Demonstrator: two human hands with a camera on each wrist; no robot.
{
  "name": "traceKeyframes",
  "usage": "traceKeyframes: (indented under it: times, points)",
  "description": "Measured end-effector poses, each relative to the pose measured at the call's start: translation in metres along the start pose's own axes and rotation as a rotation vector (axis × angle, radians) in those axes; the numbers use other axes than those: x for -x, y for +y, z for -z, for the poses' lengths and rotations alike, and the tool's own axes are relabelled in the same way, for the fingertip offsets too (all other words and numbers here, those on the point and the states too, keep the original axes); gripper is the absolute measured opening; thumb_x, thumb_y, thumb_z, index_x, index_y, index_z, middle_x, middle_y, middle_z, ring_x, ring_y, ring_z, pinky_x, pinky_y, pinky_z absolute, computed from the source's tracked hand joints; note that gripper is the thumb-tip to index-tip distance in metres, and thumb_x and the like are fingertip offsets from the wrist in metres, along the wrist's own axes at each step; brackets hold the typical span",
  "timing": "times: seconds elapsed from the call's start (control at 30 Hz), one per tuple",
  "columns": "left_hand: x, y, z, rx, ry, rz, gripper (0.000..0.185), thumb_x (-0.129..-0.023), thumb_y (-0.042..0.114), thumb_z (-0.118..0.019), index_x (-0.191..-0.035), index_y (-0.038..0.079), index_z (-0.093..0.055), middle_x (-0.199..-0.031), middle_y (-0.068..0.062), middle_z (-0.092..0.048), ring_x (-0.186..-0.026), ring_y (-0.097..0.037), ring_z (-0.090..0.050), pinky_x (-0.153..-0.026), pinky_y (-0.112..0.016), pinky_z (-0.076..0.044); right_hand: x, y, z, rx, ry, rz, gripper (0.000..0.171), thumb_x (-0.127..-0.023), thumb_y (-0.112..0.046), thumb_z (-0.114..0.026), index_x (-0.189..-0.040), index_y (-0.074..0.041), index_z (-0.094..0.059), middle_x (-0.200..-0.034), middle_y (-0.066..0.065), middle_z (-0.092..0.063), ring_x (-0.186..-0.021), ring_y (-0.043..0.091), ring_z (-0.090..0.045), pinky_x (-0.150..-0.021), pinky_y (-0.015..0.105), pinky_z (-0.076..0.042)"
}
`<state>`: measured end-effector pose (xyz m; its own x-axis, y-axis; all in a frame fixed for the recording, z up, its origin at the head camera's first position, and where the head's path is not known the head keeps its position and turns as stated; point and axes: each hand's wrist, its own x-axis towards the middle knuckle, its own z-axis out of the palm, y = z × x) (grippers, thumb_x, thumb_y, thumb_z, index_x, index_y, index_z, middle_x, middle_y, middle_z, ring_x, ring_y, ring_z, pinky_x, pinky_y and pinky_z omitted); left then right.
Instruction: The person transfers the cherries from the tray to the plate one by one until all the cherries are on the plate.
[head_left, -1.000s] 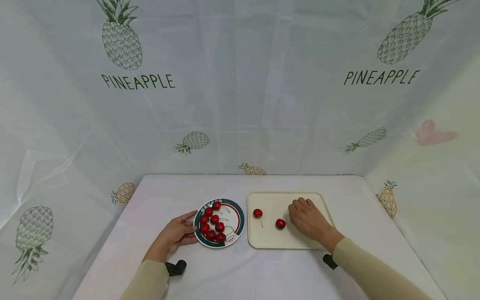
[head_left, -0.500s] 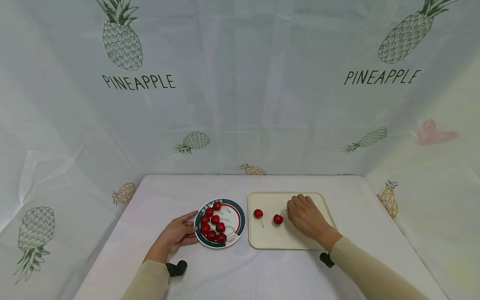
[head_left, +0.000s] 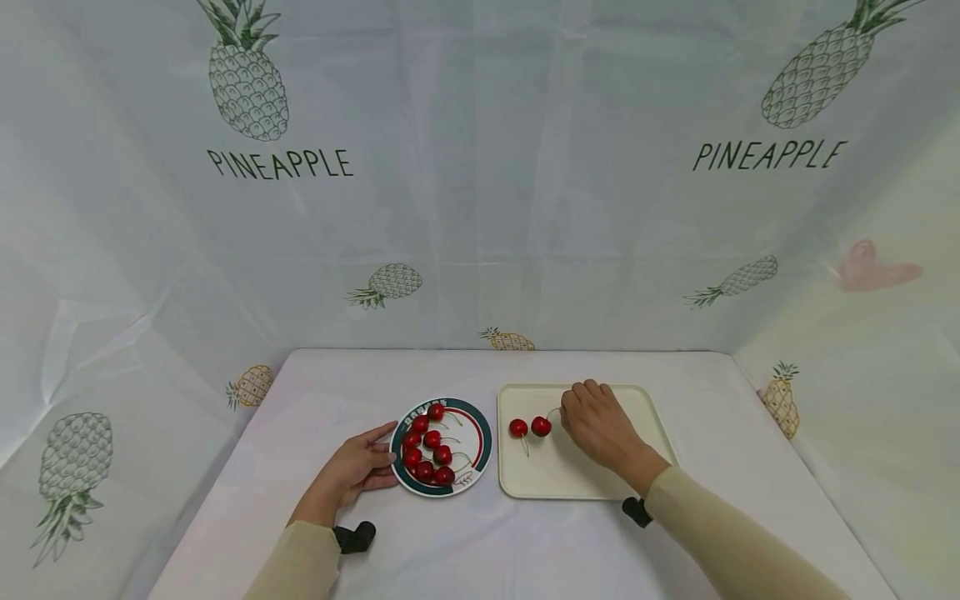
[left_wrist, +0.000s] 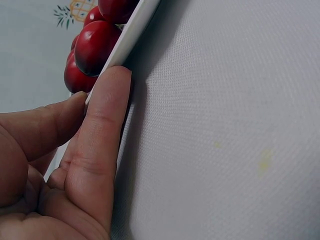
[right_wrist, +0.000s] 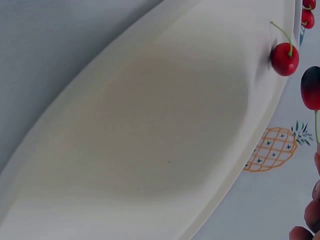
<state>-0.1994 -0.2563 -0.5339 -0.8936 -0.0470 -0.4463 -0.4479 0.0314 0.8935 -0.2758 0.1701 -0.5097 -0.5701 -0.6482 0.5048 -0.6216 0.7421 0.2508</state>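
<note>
On the left of the table, a round plate [head_left: 486, 442] with a dark green rim bears several red cherries [head_left: 432, 439]. My left hand [head_left: 352, 468] grips its left edge; in the left wrist view the thumb is at the rim and the fingers [left_wrist: 100, 145] lie along the plate's outer side. Over the cream tray [head_left: 551, 479], my right hand [head_left: 600, 427] pinches the stem of a cherry [head_left: 541, 426]. That cherry hangs off the fingertips in the right wrist view [right_wrist: 311, 91]. One other cherry [head_left: 517, 427] lies in the tray's left part, its stem showing.
Tray and plate stand side by side with a narrow gap on the white-covered table [head_left: 450, 550]. A pale cloth backdrop [head_left: 495, 208] with pineapple prints rises behind the table and at both sides. A black strap piece [head_left: 355, 537] sits at the left wrist.
The right hand has moved left over the tray, carrying the cherry by its stem toward the other one. The left hand and plate have stayed put.
</note>
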Motion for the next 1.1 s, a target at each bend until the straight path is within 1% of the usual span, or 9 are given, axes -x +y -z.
traceKeyframes:
  times: [0.13, 0.27, 0.37, 0.57, 0.8, 0.87, 0.97, 1.1]
  points:
    - [0.000, 0.000, 0.000, 0.004, 0.002, 0.001, 0.065, -0.100, -0.005, -0.063, -0.160, 0.014, -0.046, -0.118, -0.020, -0.065, -0.083, -0.023, -0.075, -0.077, -0.043, -0.068, -0.007, -0.006, 0.000, -0.010, 0.001, -0.009, 0.023, -0.098, -0.013, -0.063, -0.081, -0.008, -0.048, -0.074, 0.002, -0.038, -0.071, 0.020, -0.031, -0.065, 0.029, -0.025]
    - [0.001, 0.001, -0.001, 0.003, 0.006, 0.005, 0.065, -0.100, -0.005, -0.064, -0.160, 0.015, -0.046, -0.119, -0.020, -0.065, -0.083, -0.023, -0.075, -0.078, -0.043, -0.067, -0.015, -0.012, 0.001, -0.011, 0.018, -0.009, 0.026, -0.098, -0.013, -0.066, -0.080, -0.008, -0.048, -0.073, 0.001, -0.037, -0.070, 0.019, -0.030, -0.065, 0.028, -0.023]
    - [0.002, 0.002, -0.001, -0.002, 0.009, 0.006, 0.065, -0.100, -0.004, -0.064, -0.160, 0.015, -0.046, -0.120, -0.020, -0.065, -0.083, -0.022, -0.075, -0.078, -0.043, -0.067, -0.020, -0.017, 0.000, -0.017, 0.021, -0.013, 0.026, -0.099, -0.013, -0.066, -0.080, -0.008, -0.049, -0.072, 0.002, -0.038, -0.070, 0.019, -0.031, -0.065, 0.028, -0.024]
    - [0.003, 0.001, -0.001, -0.003, 0.006, 0.000, 0.065, -0.100, -0.005, -0.063, -0.160, 0.015, -0.047, -0.119, -0.020, -0.065, -0.083, -0.023, -0.075, -0.078, -0.043, -0.068, -0.032, -0.030, -0.005, -0.043, -0.008, -0.041, 0.025, -0.101, -0.015, -0.064, -0.082, -0.008, -0.050, -0.074, 0.003, -0.041, -0.071, 0.022, -0.036, -0.065, 0.031, -0.029]
    - [0.001, 0.000, -0.001, 0.001, 0.005, -0.002, 0.065, -0.100, -0.005, -0.064, -0.160, 0.015, -0.047, -0.120, -0.020, -0.066, -0.083, -0.023, -0.076, -0.078, -0.043, -0.067, -0.048, -0.053, -0.010, -0.028, -0.043, -0.069, 0.022, -0.101, -0.017, -0.065, -0.085, -0.007, -0.052, -0.075, 0.004, -0.041, -0.073, 0.022, -0.036, -0.065, 0.032, -0.027]
    - [0.000, -0.001, 0.000, 0.001, 0.002, 0.001, 0.065, -0.100, -0.005, -0.064, -0.160, 0.015, -0.046, -0.120, -0.020, -0.066, -0.084, -0.023, -0.076, -0.078, -0.043, -0.067, -0.053, -0.060, -0.012, -0.024, -0.041, -0.075, 0.023, -0.101, -0.017, -0.065, -0.085, -0.006, -0.053, -0.074, 0.005, -0.042, -0.073, 0.023, -0.038, -0.065, 0.032, -0.027]
    - [-0.001, -0.001, 0.000, 0.000, -0.004, 0.007, 0.066, -0.101, -0.004, -0.063, -0.161, 0.016, -0.046, -0.120, -0.020, -0.066, -0.084, -0.023, -0.076, -0.079, -0.042, -0.067, -0.060, -0.072, -0.015, -0.011, -0.044, -0.087, 0.023, -0.100, -0.019, -0.066, -0.085, -0.006, -0.054, -0.075, 0.006, -0.045, -0.074, 0.024, -0.041, -0.065, 0.033, -0.029]
    - [-0.001, -0.001, 0.001, -0.002, -0.005, 0.012, 0.066, -0.101, -0.003, -0.064, -0.161, 0.016, -0.045, -0.121, -0.020, -0.065, -0.085, -0.023, -0.076, -0.080, -0.042, -0.067, -0.070, -0.088, -0.020, 0.003, -0.089, -0.115, 0.023, -0.100, -0.022, -0.066, -0.087, -0.005, -0.057, -0.077, 0.007, -0.048, -0.077, 0.025, -0.043, -0.066, 0.034, -0.035]
